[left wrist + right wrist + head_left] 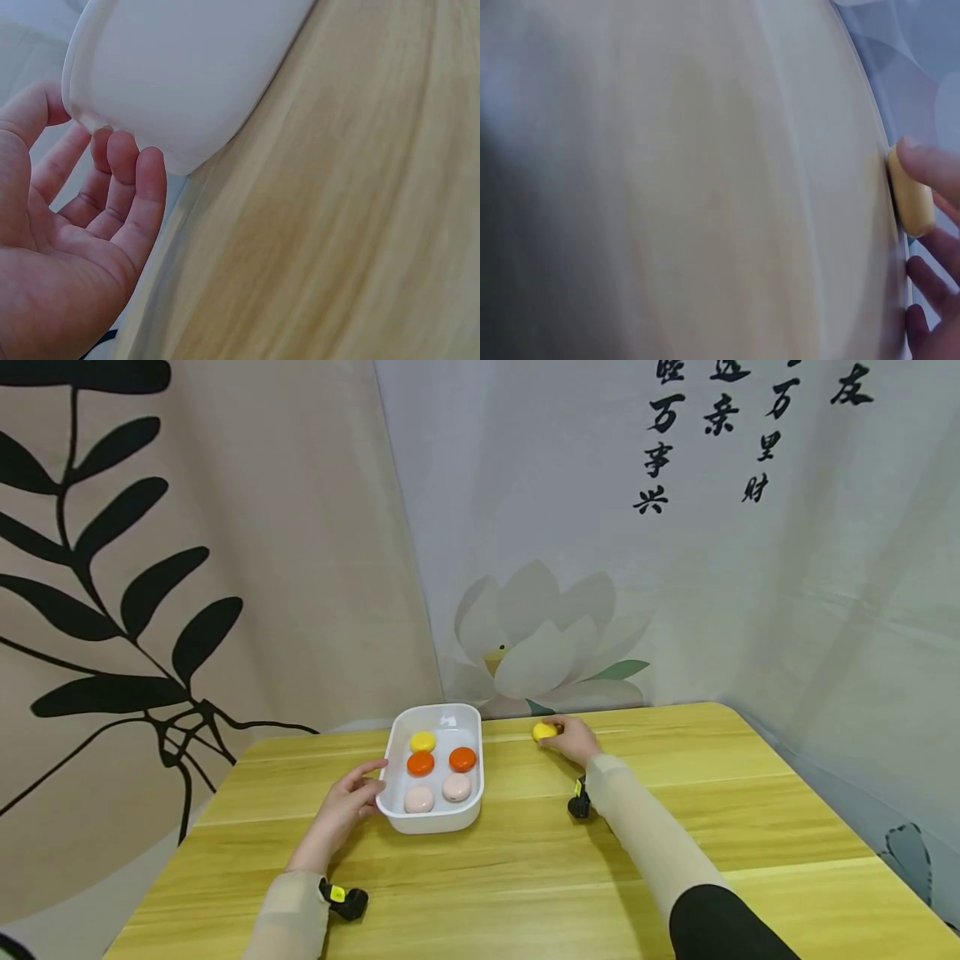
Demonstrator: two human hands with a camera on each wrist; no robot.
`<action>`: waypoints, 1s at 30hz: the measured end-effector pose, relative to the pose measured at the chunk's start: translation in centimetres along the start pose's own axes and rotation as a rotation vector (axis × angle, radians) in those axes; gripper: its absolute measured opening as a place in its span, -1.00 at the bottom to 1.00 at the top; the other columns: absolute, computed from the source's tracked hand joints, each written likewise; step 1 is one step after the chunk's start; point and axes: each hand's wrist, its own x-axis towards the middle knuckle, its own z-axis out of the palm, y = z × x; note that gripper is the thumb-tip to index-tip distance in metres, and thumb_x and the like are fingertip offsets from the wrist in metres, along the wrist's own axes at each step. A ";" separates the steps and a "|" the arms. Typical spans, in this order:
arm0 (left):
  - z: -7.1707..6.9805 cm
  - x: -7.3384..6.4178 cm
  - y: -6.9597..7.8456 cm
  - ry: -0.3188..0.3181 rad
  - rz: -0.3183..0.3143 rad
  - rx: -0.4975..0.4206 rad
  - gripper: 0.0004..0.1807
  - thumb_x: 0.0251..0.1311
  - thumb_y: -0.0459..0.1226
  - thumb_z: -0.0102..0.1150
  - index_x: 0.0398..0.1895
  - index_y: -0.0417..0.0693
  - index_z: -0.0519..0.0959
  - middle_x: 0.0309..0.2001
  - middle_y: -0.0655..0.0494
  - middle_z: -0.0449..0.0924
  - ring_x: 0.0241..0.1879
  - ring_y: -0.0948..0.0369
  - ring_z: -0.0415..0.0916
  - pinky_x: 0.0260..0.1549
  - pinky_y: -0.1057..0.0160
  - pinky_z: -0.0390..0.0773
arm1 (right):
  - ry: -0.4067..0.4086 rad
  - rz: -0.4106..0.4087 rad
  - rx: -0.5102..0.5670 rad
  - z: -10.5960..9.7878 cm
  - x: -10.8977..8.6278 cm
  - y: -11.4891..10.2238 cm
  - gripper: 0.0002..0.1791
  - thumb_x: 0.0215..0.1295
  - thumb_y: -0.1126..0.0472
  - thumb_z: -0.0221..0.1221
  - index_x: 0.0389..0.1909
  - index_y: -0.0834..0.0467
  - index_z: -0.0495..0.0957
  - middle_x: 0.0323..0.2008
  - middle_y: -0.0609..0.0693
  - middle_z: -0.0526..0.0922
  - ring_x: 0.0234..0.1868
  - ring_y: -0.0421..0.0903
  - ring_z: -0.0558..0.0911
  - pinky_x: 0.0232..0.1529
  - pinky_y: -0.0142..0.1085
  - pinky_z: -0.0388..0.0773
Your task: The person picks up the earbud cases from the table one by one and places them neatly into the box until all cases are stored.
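A white rectangular tray (468, 817) stands on the table, its long side running away from me. Inside lie rounded discs: one yellow disc (423, 742) at the far end, two orange discs (420, 764) in the middle and two pale pink discs (457, 787) nearer me. My left hand (352, 795) holds the tray's left edge, its thumb at the rim and curled fingertips against the outer wall (172, 82). Off to the tray's right, near the table's far edge, my right hand (573, 741) pinches another thick yellow disc (911, 193) between thumb and fingers.
The wooden table (570, 877) ends just beyond the tray and my right hand. A printed curtain (300, 527) with leaves, a lotus and writing hangs right behind that far edge. Each wrist wears a small black camera (349, 903).
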 end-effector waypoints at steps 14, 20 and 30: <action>0.1 -0.2 -0.2 -0.004 0.006 0.000 -0.46 0.33 -0.31 0.11 0.36 -0.17 0.32 0.00 -0.29 0.43 -0.25 0.07 0.53 -0.27 0.28 0.60 | -0.020 -0.024 0.041 -0.4 -0.2 0.2 -0.43 0.20 0.17 0.34 0.25 0.16 0.49 0.20 0.15 0.50 0.17 0.11 0.46 0.17 -0.03 0.37; 0.0 -0.1 -0.1 -0.016 0.005 -0.015 -0.45 0.34 -0.29 0.12 0.37 -0.17 0.30 0.00 -0.29 0.41 -0.27 0.08 0.53 -0.27 0.26 0.60 | -0.022 -0.019 0.107 -0.7 -0.2 -0.1 -0.42 0.19 0.20 0.34 0.25 0.18 0.48 0.21 0.15 0.48 0.18 0.11 0.45 0.16 -0.05 0.40; -0.1 0.0 0.0 -0.019 0.003 -0.019 -0.44 0.35 -0.30 0.10 0.39 -0.16 0.28 -0.01 -0.24 0.42 -0.29 0.11 0.53 -0.26 0.26 0.60 | -0.027 0.002 0.131 -1.4 0.0 -0.8 -0.41 0.22 0.20 0.32 0.28 0.18 0.45 0.27 0.14 0.43 0.30 0.14 0.33 0.24 -0.04 0.32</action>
